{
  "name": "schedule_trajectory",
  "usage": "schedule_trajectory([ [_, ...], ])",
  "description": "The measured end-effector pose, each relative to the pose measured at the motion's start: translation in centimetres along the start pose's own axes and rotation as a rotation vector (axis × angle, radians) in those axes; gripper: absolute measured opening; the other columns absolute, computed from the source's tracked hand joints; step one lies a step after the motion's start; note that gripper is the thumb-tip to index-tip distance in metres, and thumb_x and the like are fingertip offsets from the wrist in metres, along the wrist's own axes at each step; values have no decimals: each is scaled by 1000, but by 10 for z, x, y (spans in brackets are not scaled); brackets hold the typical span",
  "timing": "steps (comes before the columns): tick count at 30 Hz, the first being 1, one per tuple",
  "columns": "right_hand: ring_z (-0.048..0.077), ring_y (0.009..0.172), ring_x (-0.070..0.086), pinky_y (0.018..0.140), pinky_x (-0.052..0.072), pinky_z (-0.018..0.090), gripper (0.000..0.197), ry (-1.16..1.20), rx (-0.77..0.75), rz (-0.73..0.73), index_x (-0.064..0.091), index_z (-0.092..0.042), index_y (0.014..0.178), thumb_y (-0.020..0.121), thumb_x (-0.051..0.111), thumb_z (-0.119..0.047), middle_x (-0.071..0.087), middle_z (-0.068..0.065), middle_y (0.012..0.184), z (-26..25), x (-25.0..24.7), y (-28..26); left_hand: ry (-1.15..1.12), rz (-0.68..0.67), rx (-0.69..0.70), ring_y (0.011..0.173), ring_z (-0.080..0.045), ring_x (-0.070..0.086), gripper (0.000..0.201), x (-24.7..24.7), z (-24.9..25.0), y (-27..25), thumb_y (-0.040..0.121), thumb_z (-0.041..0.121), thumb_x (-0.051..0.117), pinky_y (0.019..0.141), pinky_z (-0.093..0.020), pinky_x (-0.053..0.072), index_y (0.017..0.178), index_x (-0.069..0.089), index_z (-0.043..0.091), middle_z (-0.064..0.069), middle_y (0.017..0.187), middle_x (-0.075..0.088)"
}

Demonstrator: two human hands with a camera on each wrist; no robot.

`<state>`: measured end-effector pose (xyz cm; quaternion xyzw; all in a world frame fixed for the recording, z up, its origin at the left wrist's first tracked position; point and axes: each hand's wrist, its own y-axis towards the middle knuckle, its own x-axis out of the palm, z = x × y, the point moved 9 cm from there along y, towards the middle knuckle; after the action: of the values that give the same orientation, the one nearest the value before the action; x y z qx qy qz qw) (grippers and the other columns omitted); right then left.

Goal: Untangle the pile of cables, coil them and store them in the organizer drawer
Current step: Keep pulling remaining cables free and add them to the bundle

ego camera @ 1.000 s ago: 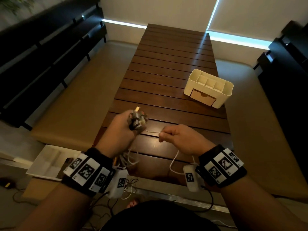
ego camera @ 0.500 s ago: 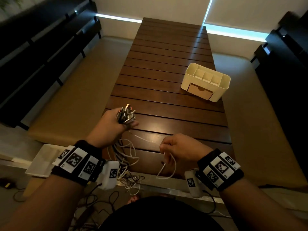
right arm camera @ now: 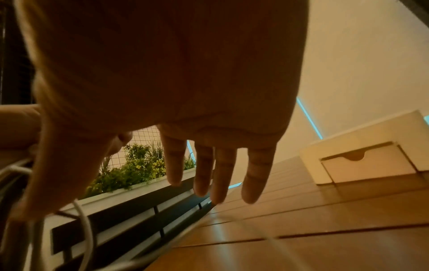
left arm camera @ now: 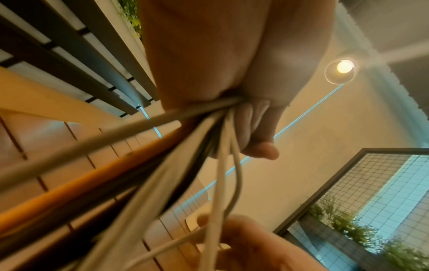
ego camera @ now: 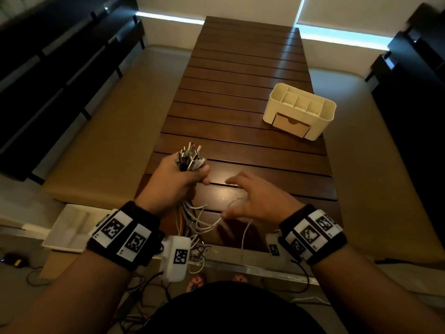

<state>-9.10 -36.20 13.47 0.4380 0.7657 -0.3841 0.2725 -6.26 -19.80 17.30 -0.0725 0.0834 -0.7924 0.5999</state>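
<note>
Gripping the cables [ego camera: 192, 213] tight by their plugs in the left hand [ego camera: 175, 182], above the table [ego camera: 240, 92]; reaching the right hand [ego camera: 255, 201] – fingers spread, holding nothing – for one white strand; pulling slowly, not yanking; organizer drawer [ego camera: 290, 124] waiting closed, far right.

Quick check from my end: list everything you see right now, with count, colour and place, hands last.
cable bundle: several, mostly white with orange and dark ones, hanging from the left fist over the table's near edge
connector plugs: a cluster, metallic, sticking up out of the left fist
white cable: one, loose loop at the right hand
organizer: one, cream, far right of the table, compartments on top
drawer: one, tan, closed, in the organizer's front
table: one, dark brown wooden slats
white tray: one, below the table's left side
left hand: grips the cable bundle
right hand: fingers spread, white cable looped by the thumb
</note>
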Motion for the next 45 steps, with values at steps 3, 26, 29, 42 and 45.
schedule_trajectory([
  [3,8,139,25,108,34,30,106,186,-80,-109,22,-46,153,69,85,-54,16,-20,155,-20,14,5,-93,-28,57,58,-19,40,3,10,15,-2,96,10,61,47,-24,34,93,60,10,-1,66,61],
  [26,-12,131,38,112,29,25,86,535,-55,-137,38,-50,142,74,87,-33,44,-30,141,-11,5,-4,-399,-131,92,51,-12,53,20,30,52,-2,92,28,61,55,-30,52,80,53,15,2,58,49],
  [29,8,134,45,113,35,37,76,534,8,-244,45,-54,131,73,87,-30,54,-17,137,-4,33,-6,-446,-112,119,51,-10,49,21,30,60,1,93,29,61,56,-27,48,80,51,16,3,58,45],
  [42,3,141,40,116,37,36,61,656,-421,237,39,-32,147,91,63,-24,45,-11,152,-71,-128,-40,-50,-142,218,47,-9,45,25,58,78,-3,95,6,63,45,-27,38,84,74,27,0,56,49],
  [45,-1,133,48,109,42,32,50,532,-502,280,46,-31,146,98,56,-22,52,-17,144,-101,-145,-45,-2,-192,257,48,-10,49,7,72,93,-7,93,-1,61,46,-27,40,93,65,4,0,57,53],
])
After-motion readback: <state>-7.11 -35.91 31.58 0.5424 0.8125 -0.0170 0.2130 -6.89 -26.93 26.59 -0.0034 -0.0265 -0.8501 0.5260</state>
